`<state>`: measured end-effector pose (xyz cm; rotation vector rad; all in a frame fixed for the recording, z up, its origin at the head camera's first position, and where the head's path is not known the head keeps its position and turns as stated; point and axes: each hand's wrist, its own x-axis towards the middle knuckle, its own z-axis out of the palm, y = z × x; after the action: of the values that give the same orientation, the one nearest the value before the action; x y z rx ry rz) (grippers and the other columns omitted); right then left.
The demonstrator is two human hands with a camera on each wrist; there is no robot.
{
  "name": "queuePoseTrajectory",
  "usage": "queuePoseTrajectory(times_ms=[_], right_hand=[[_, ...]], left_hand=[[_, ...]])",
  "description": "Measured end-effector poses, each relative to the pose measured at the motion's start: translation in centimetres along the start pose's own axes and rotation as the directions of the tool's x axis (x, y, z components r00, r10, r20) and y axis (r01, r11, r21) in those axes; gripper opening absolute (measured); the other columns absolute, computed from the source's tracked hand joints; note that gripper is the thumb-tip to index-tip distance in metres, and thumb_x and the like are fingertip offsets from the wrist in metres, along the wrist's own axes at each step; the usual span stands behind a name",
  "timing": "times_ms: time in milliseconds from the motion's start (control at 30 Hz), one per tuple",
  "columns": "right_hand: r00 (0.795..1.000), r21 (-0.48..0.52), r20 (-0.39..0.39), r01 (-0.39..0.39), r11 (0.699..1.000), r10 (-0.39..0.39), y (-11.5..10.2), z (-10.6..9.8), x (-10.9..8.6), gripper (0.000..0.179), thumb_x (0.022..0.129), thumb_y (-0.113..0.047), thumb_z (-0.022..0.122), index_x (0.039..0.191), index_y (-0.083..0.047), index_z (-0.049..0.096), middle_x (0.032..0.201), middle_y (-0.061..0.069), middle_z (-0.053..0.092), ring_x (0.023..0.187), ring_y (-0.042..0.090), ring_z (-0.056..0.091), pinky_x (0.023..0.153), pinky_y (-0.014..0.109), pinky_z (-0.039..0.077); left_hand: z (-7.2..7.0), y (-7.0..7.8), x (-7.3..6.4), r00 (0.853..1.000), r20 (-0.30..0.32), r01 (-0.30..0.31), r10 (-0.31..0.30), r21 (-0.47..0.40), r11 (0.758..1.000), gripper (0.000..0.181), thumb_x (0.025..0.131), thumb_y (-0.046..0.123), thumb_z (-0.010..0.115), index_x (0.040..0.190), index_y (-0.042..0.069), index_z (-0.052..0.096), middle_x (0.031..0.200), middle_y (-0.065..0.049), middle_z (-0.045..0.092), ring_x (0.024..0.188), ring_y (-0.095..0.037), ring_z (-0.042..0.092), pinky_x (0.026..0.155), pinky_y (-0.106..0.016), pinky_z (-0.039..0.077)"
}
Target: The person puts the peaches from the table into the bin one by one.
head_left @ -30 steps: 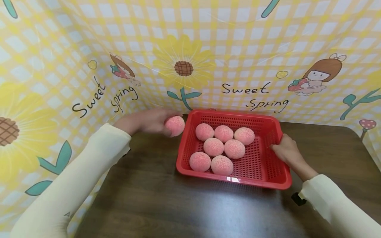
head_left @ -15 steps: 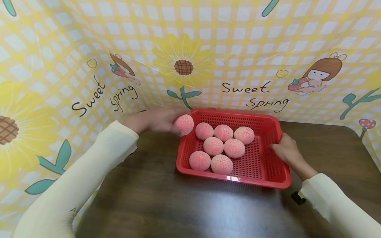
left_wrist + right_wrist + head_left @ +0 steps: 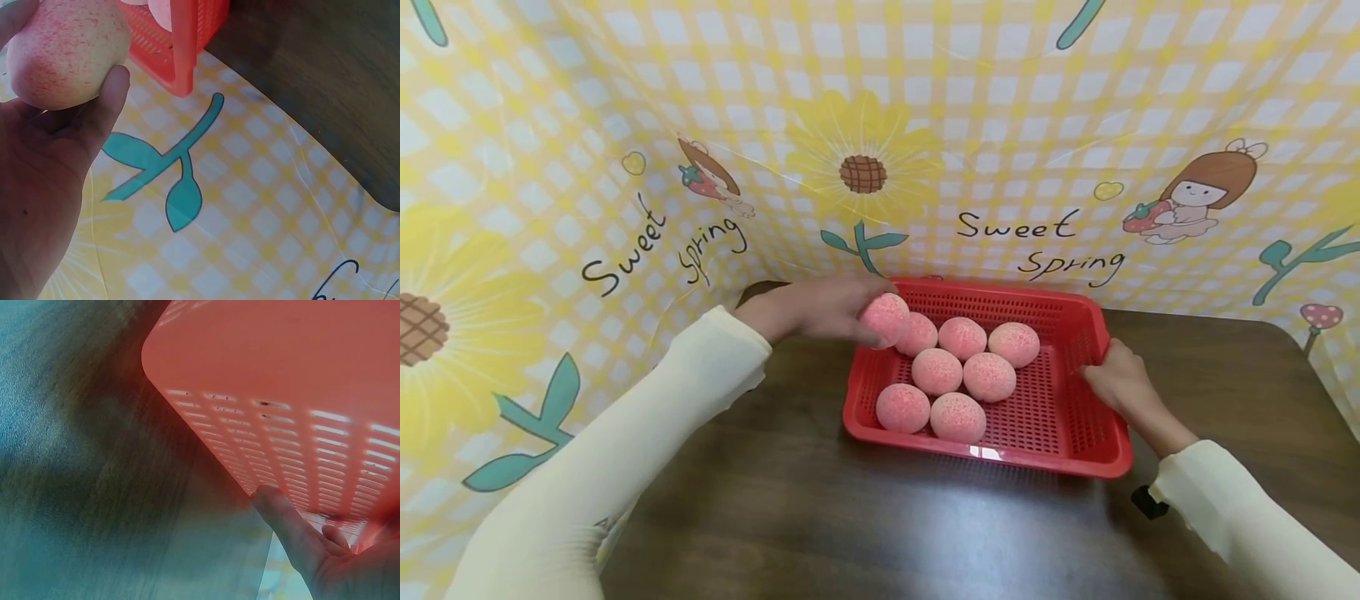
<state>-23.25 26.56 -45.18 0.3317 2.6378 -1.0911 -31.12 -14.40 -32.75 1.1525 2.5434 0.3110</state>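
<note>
My left hand [image 3: 831,308] holds a pink speckled peach [image 3: 884,320] over the left rim of a red plastic basket [image 3: 1060,462]. In the left wrist view, the fingers and thumb curl round this peach [image 3: 69,53], which is pale yellow on one side. Several more peaches [image 3: 990,377] lie in the basket, mostly towards its left and middle. The held peach partly covers one of them in the head view. At the basket's right end, my right hand [image 3: 1123,379] grips the rim. Its fingers lie against the slotted wall [image 3: 287,444] in the right wrist view.
The basket stands on a dark brown wooden table [image 3: 820,517], near the back edge. A yellow checked cloth [image 3: 1000,125] with flowers and lettering hangs behind and to the left. A small black object [image 3: 1150,502] sits by the right cuff.
My left hand has moved right with the peach, from beside the basket to over its left rim. My right hand and the basket have stayed almost in place.
</note>
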Motion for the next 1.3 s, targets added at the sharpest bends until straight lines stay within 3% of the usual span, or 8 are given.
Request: queuePoseTrajectory(times_ms=[233, 500, 767, 867, 1033, 1300], right_hand=[[1.000, 0.019, 0.005, -0.006, 1.000, 0.006, 0.0, 0.0, 0.0, 0.052, 0.094, -0.011, 0.052, 0.134, 0.018, 0.036, 0.116, 0.039, 0.060, 0.076, 0.031, 0.075, 0.062, 0.041, 0.063], [1.000, 0.009, 0.000, -0.010, 1.000, 0.010, 0.1, 0.0, -0.1, 0.051, 0.094, -0.012, 0.053, 0.133, 0.017, 0.037, 0.114, 0.038, 0.061, 0.076, 0.030, 0.075, 0.061, 0.041, 0.063], [1.000, 0.009, -0.014, 0.004, 1.000, -0.003, 0.0, 0.2, 0.0, 0.051, 0.093, -0.012, 0.054, 0.133, 0.017, 0.038, 0.115, 0.038, 0.061, 0.078, 0.031, 0.075, 0.061, 0.040, 0.063], [1.000, 0.018, -0.010, -0.005, 1.000, 0.006, 0.0, 0.2, 0.0, 0.051, 0.093, -0.011, 0.053, 0.134, 0.017, 0.037, 0.116, 0.038, 0.060, 0.078, 0.031, 0.075, 0.062, 0.041, 0.063], [1.000, 0.020, -0.012, 0.001, 1.000, 0.000, -0.1, 0.2, 0.0, 0.051, 0.093, -0.012, 0.053, 0.133, 0.016, 0.038, 0.116, 0.037, 0.061, 0.077, 0.030, 0.075, 0.062, 0.041, 0.063], [1.000, 0.013, -0.018, 0.005, 1.000, -0.005, 0.1, 0.2, 0.1, 0.050, 0.094, -0.012, 0.054, 0.132, 0.016, 0.039, 0.116, 0.037, 0.061, 0.078, 0.031, 0.075, 0.062, 0.041, 0.063]], left_hand=[[0.8, 0.8, 0.8, 1.000, 0.006, -0.010, 0.010, 0.019, 1.000, 0.067, 0.089, 0.046, 0.073, 0.144, 0.014, 0.054, 0.138, -0.001, 0.061, 0.128, -0.019, 0.057, 0.113, -0.040, 0.044], [2.0, 2.6, 1.9, 0.997, 0.004, -0.082, 0.082, 0.041, 0.996, 0.065, 0.090, 0.045, 0.069, 0.142, 0.010, 0.053, 0.138, -0.006, 0.060, 0.132, -0.022, 0.053, 0.115, -0.041, 0.042], [2.5, 4.4, 3.2, 0.998, 0.000, -0.058, 0.058, 0.032, 0.998, 0.068, 0.091, 0.048, 0.064, 0.147, 0.012, 0.049, 0.142, -0.002, 0.056, 0.134, -0.019, 0.050, 0.114, -0.039, 0.043], [2.7, 5.0, 3.7, 0.997, -0.011, -0.071, 0.071, 0.029, 0.997, 0.070, 0.090, 0.048, 0.064, 0.147, 0.011, 0.048, 0.140, -0.002, 0.053, 0.128, -0.016, 0.053, 0.111, -0.035, 0.045], [3.6, 6.0, 4.6, 0.995, -0.021, -0.100, 0.100, -0.001, 0.995, 0.065, 0.087, 0.042, 0.069, 0.142, 0.012, 0.051, 0.127, 0.001, 0.045, 0.105, -0.011, 0.057, 0.095, -0.028, 0.051], [5.5, 7.7, 6.5, 0.988, 0.035, -0.150, 0.150, 0.002, 0.989, 0.060, 0.087, 0.041, 0.070, 0.138, 0.016, 0.052, 0.126, 0.004, 0.045, 0.108, -0.007, 0.054, 0.097, -0.027, 0.051]])
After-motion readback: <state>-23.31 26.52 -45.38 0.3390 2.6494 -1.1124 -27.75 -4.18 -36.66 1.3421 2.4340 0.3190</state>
